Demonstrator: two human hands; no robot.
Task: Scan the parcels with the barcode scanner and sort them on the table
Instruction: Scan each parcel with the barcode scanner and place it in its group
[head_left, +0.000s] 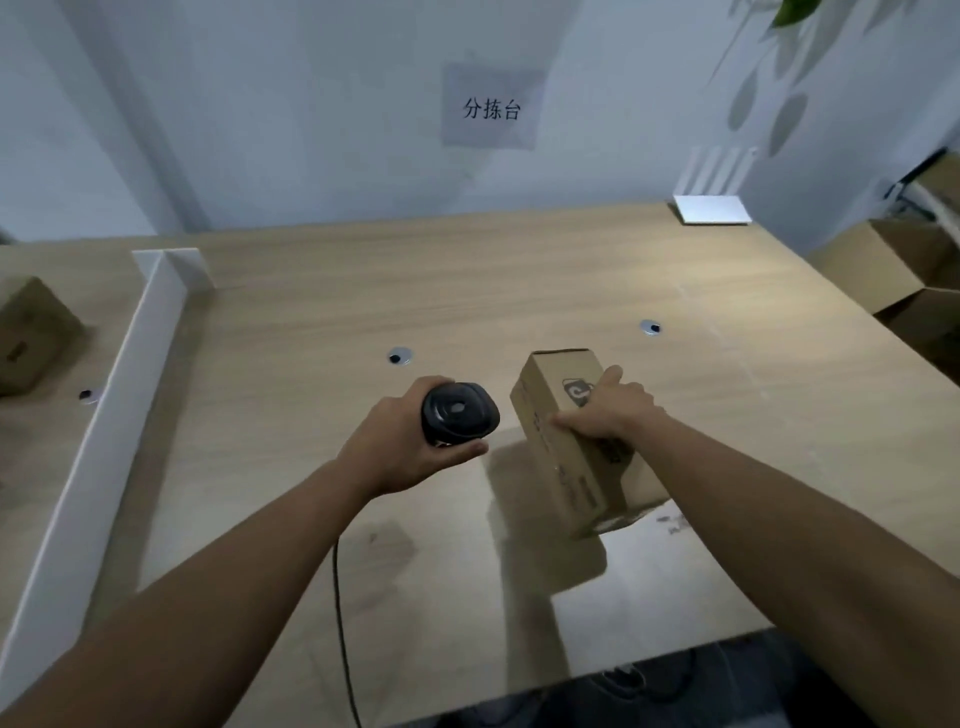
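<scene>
Parcel (576, 441) sits right of centre frame, gripped from above by right hand (605, 410), long axis running toward the lower right. Left hand (410, 447) wraps barcode scanner (460, 413) just beside the parcel's left face, head aimed there, I judge.

Wall sign (491, 108) above; router (712, 208) far right.

Pale wall (291, 114) with paper sign (491, 106); wooden table (415, 291), white divider (130, 364).

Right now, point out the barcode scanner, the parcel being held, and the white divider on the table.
barcode scanner (460, 413), head view, on its round black head.
parcel (566, 462), head view, on its left cardboard face.
white divider (104, 415), head view, on its long side wall.
</scene>
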